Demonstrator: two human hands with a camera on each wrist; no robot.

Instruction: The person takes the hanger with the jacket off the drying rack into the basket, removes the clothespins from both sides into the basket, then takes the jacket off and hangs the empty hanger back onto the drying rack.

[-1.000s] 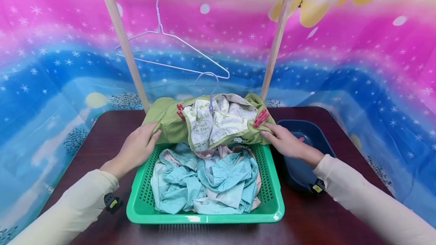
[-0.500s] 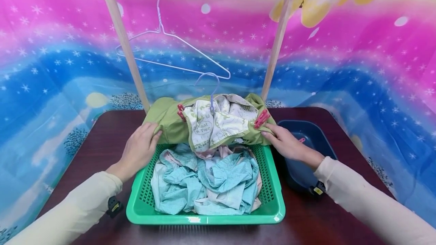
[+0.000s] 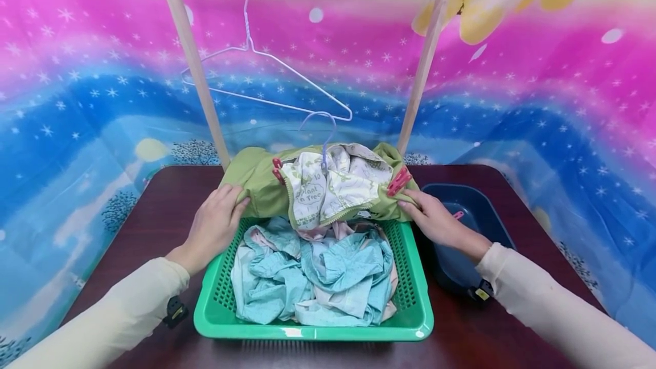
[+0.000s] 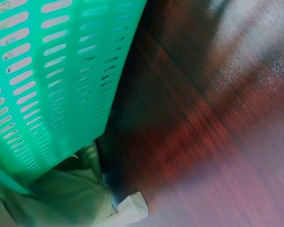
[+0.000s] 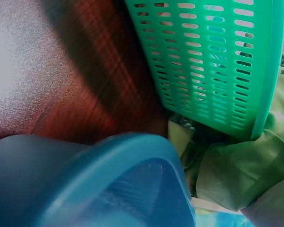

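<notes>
A green jacket (image 3: 266,201) with a white printed lining lies across the back of the green basket (image 3: 314,332). From its neck rises the hook of a purple hanger (image 3: 330,127). Two red clothespins (image 3: 399,181) grip it, one at each side of the lining. My left hand (image 3: 215,221) pinches the jacket's left side between thumb and fingers. At the opposite side my right hand (image 3: 435,218) pinches the green cloth just below the right clothespin. Green cloth (image 5: 241,170) drapes behind the basket in the right wrist view. Neither wrist view plainly shows the fingers.
Light blue and pale clothes (image 3: 343,266) fill the basket. Behind it stands a wooden rack (image 3: 425,67) with a white rail, from which a lilac wire hanger (image 3: 287,64) hangs. A dark blue tub (image 3: 479,204) with a pink-red clothespin inside sits on the right of the brown table (image 3: 154,209).
The whole head view has shifted slightly right and down. Both hands stay on the jacket's sides, and the jacket shows no clear movement of its own.
</notes>
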